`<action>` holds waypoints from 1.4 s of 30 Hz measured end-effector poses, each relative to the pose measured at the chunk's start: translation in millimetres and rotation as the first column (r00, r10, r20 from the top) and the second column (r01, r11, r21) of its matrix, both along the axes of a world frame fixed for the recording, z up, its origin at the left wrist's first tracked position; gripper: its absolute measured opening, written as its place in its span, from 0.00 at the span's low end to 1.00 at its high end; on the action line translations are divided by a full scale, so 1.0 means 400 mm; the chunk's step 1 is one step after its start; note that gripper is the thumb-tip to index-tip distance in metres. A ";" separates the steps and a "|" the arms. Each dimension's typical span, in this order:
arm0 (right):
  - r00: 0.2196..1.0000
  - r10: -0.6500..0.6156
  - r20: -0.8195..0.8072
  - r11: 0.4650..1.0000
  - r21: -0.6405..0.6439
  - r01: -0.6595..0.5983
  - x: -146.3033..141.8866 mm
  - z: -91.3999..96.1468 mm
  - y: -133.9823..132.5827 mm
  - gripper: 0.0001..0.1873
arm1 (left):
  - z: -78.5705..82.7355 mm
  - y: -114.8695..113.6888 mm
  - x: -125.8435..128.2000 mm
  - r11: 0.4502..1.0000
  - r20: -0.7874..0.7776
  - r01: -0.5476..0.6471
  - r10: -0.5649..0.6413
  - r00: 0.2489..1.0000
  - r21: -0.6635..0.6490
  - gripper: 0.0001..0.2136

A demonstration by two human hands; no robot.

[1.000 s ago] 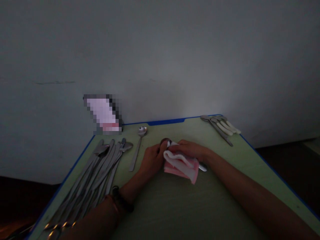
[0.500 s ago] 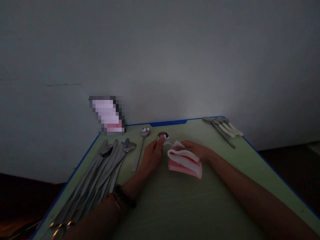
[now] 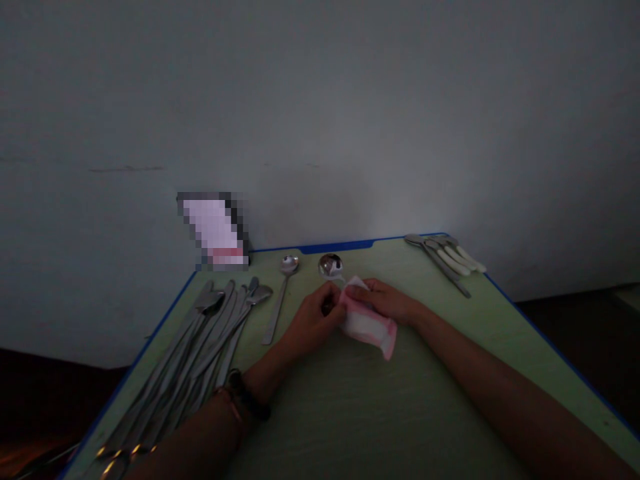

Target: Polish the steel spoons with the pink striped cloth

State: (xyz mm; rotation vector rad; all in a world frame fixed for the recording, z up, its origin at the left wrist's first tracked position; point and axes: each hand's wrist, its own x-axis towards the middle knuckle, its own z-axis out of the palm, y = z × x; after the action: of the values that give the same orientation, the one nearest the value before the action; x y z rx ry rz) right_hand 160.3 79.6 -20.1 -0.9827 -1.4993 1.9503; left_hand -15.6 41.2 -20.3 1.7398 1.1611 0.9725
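A shiny spoon (image 3: 331,266) points its round bowl away from me, above the green tabletop. Its handle runs into a folded pink-and-white cloth (image 3: 367,325), which hides most of it. My right hand (image 3: 387,301) is closed on the cloth around the handle, fingers at the cloth's upper edge. My left hand (image 3: 315,317) pinches the cloth's left edge with thumb and curled fingers, just below the bowl. Whether it also grips the handle is hidden. Left of my hands another spoon (image 3: 283,293) lies alone on the table.
Many knives and spoons (image 3: 195,360) lie in a heap on the left. Several white-handled utensils (image 3: 457,257) and a grey spoon (image 3: 437,263) lie at the back right. A blurred-out upright device (image 3: 215,230) leans on the wall behind the blue-edged table (image 3: 425,387).
My left hand has let go of the spoon's bowl and moved down to the cloth. The cloth is now folded closer around the handle, and the bowl shows fully.
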 end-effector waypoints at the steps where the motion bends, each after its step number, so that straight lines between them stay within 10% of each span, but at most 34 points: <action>1: 1.000 -0.002 -0.010 1.000 -0.004 0.002 0.000 0.001 -0.001 0.25 | -0.001 0.000 0.000 1.000 0.019 -0.001 0.001 1.000 -0.005 0.05; 11: 0.994 0.091 0.060 0.993 0.071 -0.096 0.000 0.011 -0.002 0.24 | 0.016 0.004 0.013 0.961 0.384 -0.213 0.268 0.884 -0.179 0.20; 20: 0.969 0.110 0.222 0.972 0.179 -0.151 0.001 0.022 0.001 0.21 | 0.000 -0.009 0.013 0.968 0.067 -0.210 0.203 0.977 0.137 0.17; 31: 0.963 0.113 0.243 0.965 0.203 -0.165 0.000 0.025 -0.004 0.23 | 0.010 -0.004 0.016 0.961 0.040 -0.238 0.235 0.971 0.144 0.15; 36: 0.943 0.164 0.291 0.906 0.334 -0.260 0.000 0.029 0.000 0.24 | 0.007 0.017 0.007 0.897 0.278 -0.432 0.441 0.853 -0.097 0.14; 42: 0.961 0.144 0.237 0.938 0.277 -0.209 0.002 0.021 0.001 0.23 | -0.004 0.021 0.001 0.943 0.329 -0.246 0.311 0.892 -0.225 0.16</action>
State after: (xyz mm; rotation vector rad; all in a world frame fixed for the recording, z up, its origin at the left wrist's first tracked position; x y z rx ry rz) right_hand 161.1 80.1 -11.9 -0.9715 -1.9999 1.7024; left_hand -15.0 49.7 -21.7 1.2060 1.2305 1.2595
